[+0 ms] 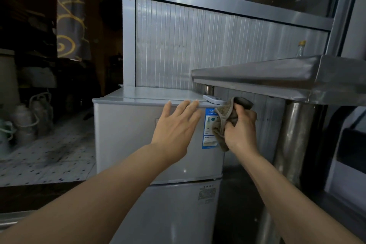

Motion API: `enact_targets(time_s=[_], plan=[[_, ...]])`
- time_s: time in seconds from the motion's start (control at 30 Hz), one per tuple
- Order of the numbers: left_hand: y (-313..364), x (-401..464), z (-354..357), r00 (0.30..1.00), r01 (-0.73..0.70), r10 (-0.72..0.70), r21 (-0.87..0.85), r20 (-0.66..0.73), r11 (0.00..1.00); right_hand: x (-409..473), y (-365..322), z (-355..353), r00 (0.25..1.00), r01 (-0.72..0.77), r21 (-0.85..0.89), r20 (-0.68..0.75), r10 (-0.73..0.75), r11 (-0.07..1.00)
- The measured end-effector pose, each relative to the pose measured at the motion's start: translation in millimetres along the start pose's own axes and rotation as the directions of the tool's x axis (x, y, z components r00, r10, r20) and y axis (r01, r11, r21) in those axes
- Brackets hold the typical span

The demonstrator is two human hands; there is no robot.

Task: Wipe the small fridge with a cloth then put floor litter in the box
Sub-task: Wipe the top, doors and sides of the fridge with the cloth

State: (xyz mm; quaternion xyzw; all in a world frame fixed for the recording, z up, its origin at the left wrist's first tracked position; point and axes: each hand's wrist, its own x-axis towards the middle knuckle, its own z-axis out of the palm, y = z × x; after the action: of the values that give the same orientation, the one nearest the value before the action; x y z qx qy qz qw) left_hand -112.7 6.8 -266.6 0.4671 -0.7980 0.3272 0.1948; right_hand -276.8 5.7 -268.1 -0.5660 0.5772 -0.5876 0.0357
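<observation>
Both hands are up at the small fridge (158, 144): my left hand (176, 127) lies flat, fingers straight against the upper door near its top edge, while my right hand (240, 127) clutches the bunched cloth (222, 125) beside the blue label (210, 123). Careless scrubbing could peel that label; no box shows.
</observation>
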Motion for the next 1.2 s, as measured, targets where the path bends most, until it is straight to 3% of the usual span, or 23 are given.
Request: enact_targets(time_s=[0.2,0.37,0.73,0.87,1.0,1.1,1.13,1.2], plan=[[-24,-15,-6,0.995,0.076,-0.080,-0.071,-0.055,0.995,-25,-34,11,0.983,0.181,-0.052,0.044,-0.179,0.982],[-54,-20,-18,0.986,0.145,-0.157,-0.181,-0.054,0.973,-18,-79,32,0.968,0.232,-0.031,0.106,-0.227,0.972],[-148,14,-88,0.949,0.272,-0.216,-0.246,0.229,0.930,29,-167,44,0.929,0.083,-0.064,0.365,-0.054,0.994],[-182,27,-136,0.921,0.310,-0.219,-0.266,0.322,0.913,48,-222,33,0.878,0.060,-0.093,0.479,-0.008,0.994],[-221,42,-193,0.881,0.376,-0.250,-0.273,0.401,0.885,71,-275,17,0.864,0.063,-0.188,0.501,0.041,0.980],[-251,51,-241,0.852,0.432,-0.288,-0.275,0.437,0.859,86,-317,4,0.804,-0.020,-0.176,0.582,0.120,0.984],[-261,53,-257,0.841,0.452,-0.299,-0.282,0.450,0.847,90,-332,0,0.787,-0.111,-0.167,0.587,0.189,0.980],[-278,54,-287,0.830,0.469,-0.304,-0.290,0.467,0.834,95,-362,-10,0.767,-0.071,-0.190,0.618,0.175,0.979]])
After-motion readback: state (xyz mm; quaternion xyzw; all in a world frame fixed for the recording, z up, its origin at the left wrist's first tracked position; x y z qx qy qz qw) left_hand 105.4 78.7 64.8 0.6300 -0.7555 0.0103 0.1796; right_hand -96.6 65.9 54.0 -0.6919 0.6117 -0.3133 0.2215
